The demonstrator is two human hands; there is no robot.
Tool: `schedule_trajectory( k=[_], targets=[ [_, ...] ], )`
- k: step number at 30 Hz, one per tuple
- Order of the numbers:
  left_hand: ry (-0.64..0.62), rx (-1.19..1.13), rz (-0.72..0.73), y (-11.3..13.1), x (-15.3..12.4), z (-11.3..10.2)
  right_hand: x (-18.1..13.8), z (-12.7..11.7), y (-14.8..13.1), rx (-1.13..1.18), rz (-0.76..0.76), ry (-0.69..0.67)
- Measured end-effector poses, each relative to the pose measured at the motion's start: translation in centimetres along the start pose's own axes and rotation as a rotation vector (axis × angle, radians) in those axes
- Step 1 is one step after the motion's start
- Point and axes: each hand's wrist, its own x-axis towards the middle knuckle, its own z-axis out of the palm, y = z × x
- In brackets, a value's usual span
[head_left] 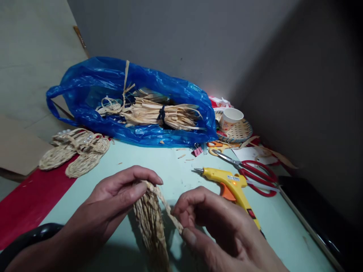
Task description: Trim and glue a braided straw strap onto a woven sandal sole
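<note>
My left hand pinches the top end of a long woven straw piece, thumb in front and fingers behind. The piece is pale brown, rough and ridged, and its lower end runs out of the bottom of the view. From its top a thin braided straw cord slants down to the right. The cord's far part sits between the thumb and fingers of my right hand, which are closed on it. A yellow glue gun with an orange trigger lies just behind my right hand.
A blue plastic bag with tied straw strips lies at the back. Two woven straw sandals rest at left. Red-handled scissors, a pink binder clip and a paper cup by a basket are at right.
</note>
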Motion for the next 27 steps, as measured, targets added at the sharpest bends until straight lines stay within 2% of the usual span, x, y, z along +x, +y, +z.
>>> schedule_trajectory(
  k=[10,15,20,25,27],
  targets=[
    [-0.035,-0.042,-0.044,0.2,-0.2,0.2,-0.1,0.3,-0.4,-0.050,0.105,-0.007],
    [0.092,-0.061,-0.077,0.8,-0.6,0.9,-0.3,0.5,0.0,-0.097,0.044,0.003],
    [0.078,-0.081,-0.159,0.7,-0.7,0.9,-0.3,0.6,0.5,-0.087,0.025,-0.005],
    [0.032,0.092,0.023,0.1,-0.3,0.2,0.0,0.4,0.7,-0.121,-0.023,-0.043],
    [0.001,0.130,0.048,-0.1,-0.2,0.0,0.1,0.4,0.7,-0.118,-0.038,-0.058]
  ],
)
